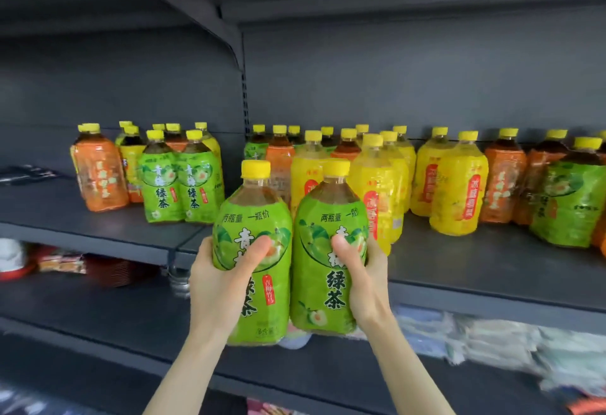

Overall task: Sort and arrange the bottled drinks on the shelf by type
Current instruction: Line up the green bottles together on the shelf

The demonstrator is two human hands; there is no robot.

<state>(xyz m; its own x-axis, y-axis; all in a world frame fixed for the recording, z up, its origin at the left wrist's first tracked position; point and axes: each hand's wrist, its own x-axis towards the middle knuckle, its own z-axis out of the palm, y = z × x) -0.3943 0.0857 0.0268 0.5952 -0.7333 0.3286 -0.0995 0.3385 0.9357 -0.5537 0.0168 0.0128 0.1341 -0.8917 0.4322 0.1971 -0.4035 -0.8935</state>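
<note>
Two green-labelled tea bottles with yellow caps are held upright side by side in front of the grey shelf [475, 270]. My left hand [219, 280] grips the left green bottle [254, 218], thumb across its label. My right hand [367, 280] grips the right green bottle [328, 218] the same way. On the shelf behind stand mixed bottles: an orange one [100, 175] and two green ones [178, 185] at the left, yellow ones [455, 185] in the middle, orange ones [501, 178] and a green one [567, 198] at the right.
A shelf upright [244, 93] divides the left and right bays. Bare shelf surface lies in front of the left group and along the front right. A lower shelf [98, 309] carries packaged goods at the left and pale wrapped packs at the right.
</note>
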